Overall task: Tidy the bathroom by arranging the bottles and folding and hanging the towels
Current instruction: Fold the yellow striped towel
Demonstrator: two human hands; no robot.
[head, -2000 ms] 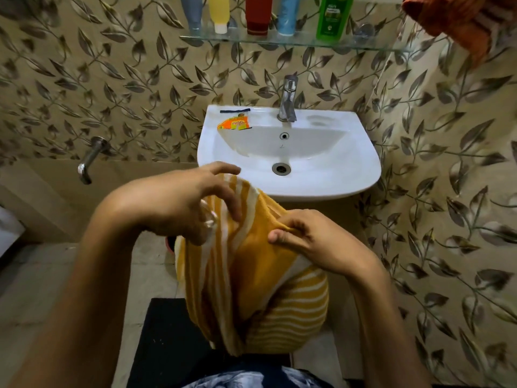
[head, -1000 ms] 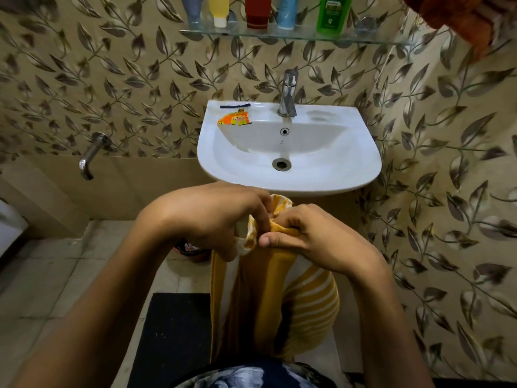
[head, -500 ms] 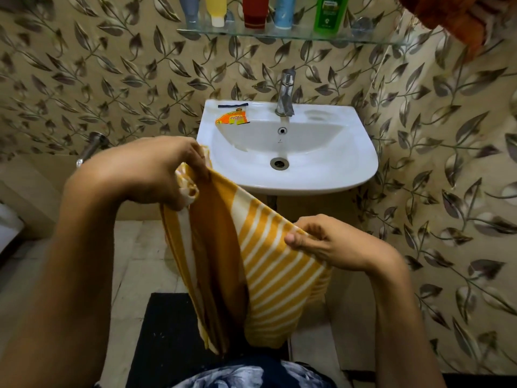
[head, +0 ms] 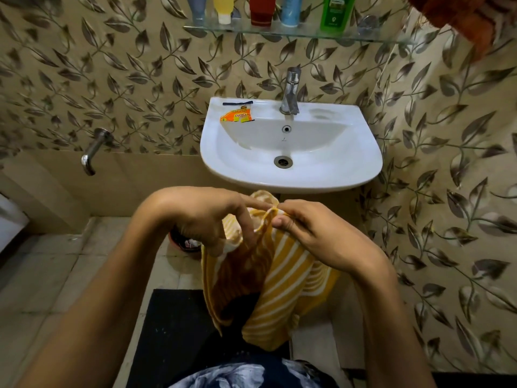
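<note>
A yellow towel with white stripes point(head: 282, 287) hangs folded in front of me, below the sink. My left hand point(head: 207, 217) and my right hand point(head: 313, 233) pinch its top edge close together, fingertips almost touching. Several bottles stand in a row on the glass shelf point(head: 372, 37) above the sink: grey-blue point(head: 197, 8), yellow point(head: 223, 8), red point(head: 261, 9), light blue point(head: 291, 9) and green point(head: 335, 12). An orange towel point(head: 464, 18) hangs at the top right corner, partly cut off by the frame.
The white sink point(head: 349, 175) with a chrome tap point(head: 291, 91) is on the wall ahead; an orange sachet point(head: 237, 117) lies on its rim. A wall spout point(head: 93, 151) sticks out at left. A black mat point(head: 173, 326) covers the floor, and a small red bin point(head: 181, 242) sits under the sink.
My hands were apart with the towel stretched between them; they have come together again at the towel's top edge, and the towel hangs doubled below them.
</note>
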